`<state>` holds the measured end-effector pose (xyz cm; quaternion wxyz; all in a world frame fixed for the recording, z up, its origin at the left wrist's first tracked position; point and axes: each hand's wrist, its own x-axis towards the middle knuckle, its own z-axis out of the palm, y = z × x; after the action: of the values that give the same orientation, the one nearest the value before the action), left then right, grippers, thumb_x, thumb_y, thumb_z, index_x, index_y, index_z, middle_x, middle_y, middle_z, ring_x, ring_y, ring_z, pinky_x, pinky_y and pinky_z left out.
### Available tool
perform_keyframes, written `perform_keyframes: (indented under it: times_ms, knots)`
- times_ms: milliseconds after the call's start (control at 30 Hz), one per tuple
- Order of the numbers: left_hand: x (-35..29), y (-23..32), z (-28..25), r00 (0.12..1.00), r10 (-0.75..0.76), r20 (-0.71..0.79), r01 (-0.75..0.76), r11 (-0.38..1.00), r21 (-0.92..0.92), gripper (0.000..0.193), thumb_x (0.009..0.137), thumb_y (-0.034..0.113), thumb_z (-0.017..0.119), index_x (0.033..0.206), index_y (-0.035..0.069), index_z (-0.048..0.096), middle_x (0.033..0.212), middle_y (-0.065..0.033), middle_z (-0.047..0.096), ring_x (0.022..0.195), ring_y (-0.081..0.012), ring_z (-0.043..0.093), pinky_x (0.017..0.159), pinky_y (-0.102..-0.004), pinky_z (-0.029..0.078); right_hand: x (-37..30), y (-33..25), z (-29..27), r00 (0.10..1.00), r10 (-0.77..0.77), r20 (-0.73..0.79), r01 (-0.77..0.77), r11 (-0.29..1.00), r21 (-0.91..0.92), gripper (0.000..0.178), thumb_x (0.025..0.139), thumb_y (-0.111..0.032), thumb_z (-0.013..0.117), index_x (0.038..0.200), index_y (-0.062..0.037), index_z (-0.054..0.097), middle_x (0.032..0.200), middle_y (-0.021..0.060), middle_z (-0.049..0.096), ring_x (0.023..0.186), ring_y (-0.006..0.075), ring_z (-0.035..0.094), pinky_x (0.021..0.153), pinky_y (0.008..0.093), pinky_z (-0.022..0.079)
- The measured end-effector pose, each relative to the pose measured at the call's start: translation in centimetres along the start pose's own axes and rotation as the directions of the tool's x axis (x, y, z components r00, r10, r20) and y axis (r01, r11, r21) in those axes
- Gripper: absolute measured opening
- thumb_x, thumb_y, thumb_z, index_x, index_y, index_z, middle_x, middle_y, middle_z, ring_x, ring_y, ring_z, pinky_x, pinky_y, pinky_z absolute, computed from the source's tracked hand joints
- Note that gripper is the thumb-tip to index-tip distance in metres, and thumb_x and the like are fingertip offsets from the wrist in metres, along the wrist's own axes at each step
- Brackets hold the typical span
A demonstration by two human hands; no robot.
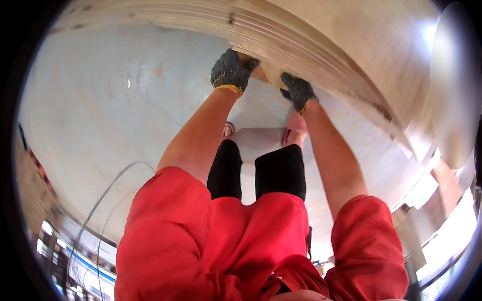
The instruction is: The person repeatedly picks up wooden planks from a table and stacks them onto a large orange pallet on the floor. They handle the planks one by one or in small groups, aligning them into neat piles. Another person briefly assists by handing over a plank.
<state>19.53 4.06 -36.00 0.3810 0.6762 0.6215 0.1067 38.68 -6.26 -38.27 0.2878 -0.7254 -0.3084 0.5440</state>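
My left hand (232, 71), in a dark grey work glove with a yellow cuff, is closed at the near edge of a stack of wooden sheets (301, 47). Its thumb lies over a short tan wooden board (268, 73) that sticks out below the stack. The fingers behind the board are hidden. Just to the right, my right hand (299, 92) wears a matching glove. Its fingers and thumb point left and stand apart, close to the board's right end; whether they touch it is blurred.
Under me spreads a pale grey floor (115, 95). The sheet stack curves across the far side and down the right. A thin dark wire (108, 188) arcs up at the left. Pale boards or boxes (419, 226) stand at the lower right. My feet are just below my hands.
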Motion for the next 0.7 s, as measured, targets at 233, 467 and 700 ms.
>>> perform_keyframes:
  times_ms: [233, 467, 700]
  knots:
    - [-0.8, 1.4, 1.4, 0.996, 0.082, -0.018, -0.084, 0.987, -0.137, 0.081, 0.071, 0.049, 0.08, 0.129, 0.0, 0.049, 0.122, -0.0214, 0.061, 0.112, -0.0379, 0.058, 0.094, -0.0431, 0.046, -0.8, -0.5, 0.3, 0.946, 0.313, -0.087, -0.261, 0.892, 0.368, 0.052, 0.08, -0.044, 0.074, 0.116, -0.0066, 0.065, 0.104, 0.0055, 0.068, 0.087, 0.0213, 0.064, 0.071, 0.0316, 0.052]
    - [-0.3, 0.5, 1.6, 0.997, 0.075, -0.001, -0.075, 0.996, 0.049, 0.084, 0.075, 0.058, 0.073, 0.121, -0.009, 0.053, 0.119, -0.0275, 0.059, 0.11, -0.0394, 0.058, 0.094, -0.0432, 0.045, -0.7, 1.6, 1.8, 0.935, 0.101, -0.339, -0.002, 0.96, 0.279, 0.05, 0.079, -0.047, 0.073, 0.102, -0.0026, 0.067, 0.08, 0.0056, 0.065, 0.065, 0.0145, 0.058, 0.053, 0.0299, 0.047]
    - [-2.7, -1.7, 0.2, 0.997, 0.076, -0.009, -0.074, 0.987, 0.142, 0.073, 0.083, 0.058, 0.065, 0.108, -0.01, 0.057, 0.103, -0.0297, 0.063, 0.096, -0.0404, 0.061, 0.086, -0.0431, 0.048, -3.0, 3.9, 5.4, 0.928, 0.103, -0.359, 0.045, 0.923, 0.382, 0.053, 0.08, -0.051, 0.072, 0.1, -0.0012, 0.067, 0.071, 0.0055, 0.062, 0.053, 0.013, 0.052, 0.047, 0.0287, 0.044]
